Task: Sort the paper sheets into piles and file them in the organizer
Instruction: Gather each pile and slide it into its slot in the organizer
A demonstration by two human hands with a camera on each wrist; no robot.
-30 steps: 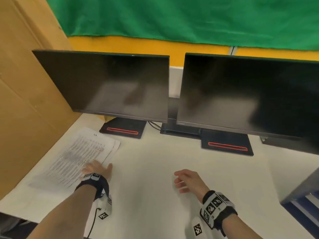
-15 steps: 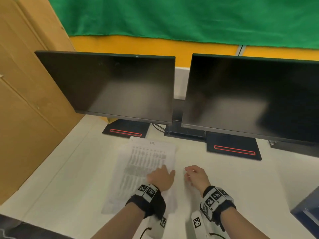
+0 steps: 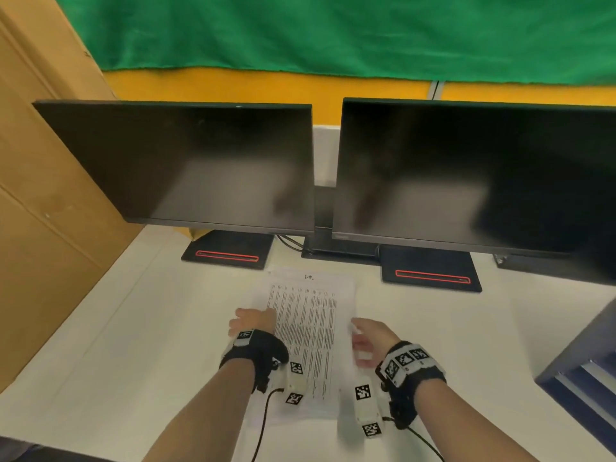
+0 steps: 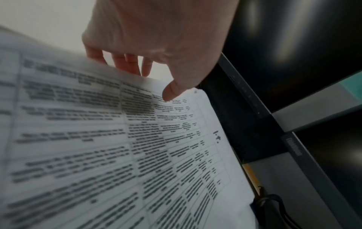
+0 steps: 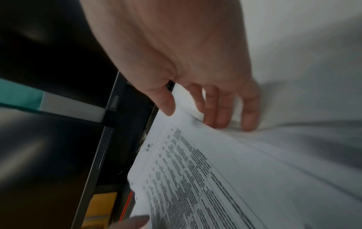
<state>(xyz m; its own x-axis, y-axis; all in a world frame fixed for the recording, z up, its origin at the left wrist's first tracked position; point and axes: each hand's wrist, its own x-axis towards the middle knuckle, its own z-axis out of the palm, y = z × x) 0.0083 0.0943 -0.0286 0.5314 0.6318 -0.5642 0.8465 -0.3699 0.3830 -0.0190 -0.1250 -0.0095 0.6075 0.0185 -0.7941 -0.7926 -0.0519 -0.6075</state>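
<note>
Left hand [image 3: 255, 323] pinches the left edge of the paper stack [image 3: 308, 331], thumb on top; right hand [image 3: 371, 338] grips its right edge; stack on white desk [image 3: 133, 328] before two monitors [image 3: 200, 165]; sheet count indeterminate.

— Item under inspection?
— Paper sheets [image 3: 306, 331], white, printed with a table of dense black text; a small mark sits at the top margin.
— Position?
— On the white table [image 3: 133, 345], long side running away from the person, top edge just short of the monitor bases.
— Condition?
— Several sheets stacked, edges slightly offset. Left and right edges are lifted off the table; print is blurred in the wrist views.
</note>
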